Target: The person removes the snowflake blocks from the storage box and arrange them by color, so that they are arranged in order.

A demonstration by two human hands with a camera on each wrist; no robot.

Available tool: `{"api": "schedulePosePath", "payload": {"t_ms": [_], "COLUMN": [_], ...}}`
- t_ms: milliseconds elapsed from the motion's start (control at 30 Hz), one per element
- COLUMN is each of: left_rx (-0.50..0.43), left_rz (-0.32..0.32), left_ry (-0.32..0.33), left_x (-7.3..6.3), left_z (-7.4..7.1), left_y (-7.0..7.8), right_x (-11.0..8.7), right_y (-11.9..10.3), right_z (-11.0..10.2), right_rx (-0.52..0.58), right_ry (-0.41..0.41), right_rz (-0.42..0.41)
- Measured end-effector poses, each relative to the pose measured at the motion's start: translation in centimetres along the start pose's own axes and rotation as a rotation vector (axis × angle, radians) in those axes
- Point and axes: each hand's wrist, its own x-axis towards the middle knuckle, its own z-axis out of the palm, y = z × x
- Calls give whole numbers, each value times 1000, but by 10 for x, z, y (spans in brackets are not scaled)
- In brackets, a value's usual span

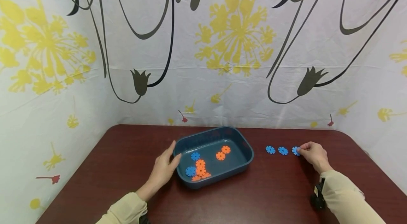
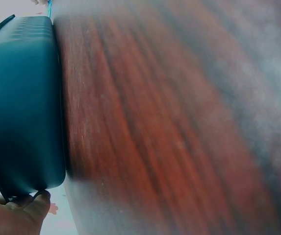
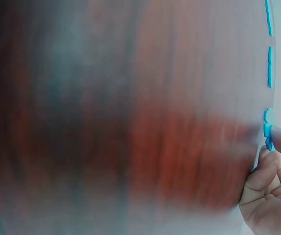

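My left hand (image 1: pixel 163 165) holds the left end of a dark blue-green plastic tray (image 1: pixel 246 160), its thumb by the rim. In the left wrist view, fingers (image 2: pixel 37 208) bend against the end of the tray (image 2: pixel 22 103). Inside the tray lie two blue notched discs (image 1: pixel 195 156) and several orange notched discs (image 1: pixel 200 170), some overlapping. To the right of the tray, my right hand (image 1: pixel 314 155) pinches a blue notched disc (image 3: pixel 267 129) between thumb and finger, at the table surface. That disc stands at the right end of a row with two more blue discs (image 1: pixel 283 151).
The dark red-brown wooden table (image 1: pixel 254 199) has rounded far corners. Behind it and at both sides hangs a white cloth (image 1: pixel 178 54) with yellow and grey plant prints. A black strap with a small device (image 1: pixel 318 195) is on the right wrist.
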Motion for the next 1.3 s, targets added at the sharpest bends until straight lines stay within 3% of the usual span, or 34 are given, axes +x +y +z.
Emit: {"api": "schedulePosePath", "payload": {"t_ms": [800, 1300], "left_rx": [-2, -2], "left_rz": [0, 4], "left_ry": [-9, -10], "left_x": [-1, -1], "left_z": [-2, -1], "left_y": [3, 2], "right_x": [3, 1], "right_y": [-4, -2], "right_z": [-7, -2], "right_rx": [-60, -76], "right_ry": [-54, -33], "right_rz": [-32, -40]}}
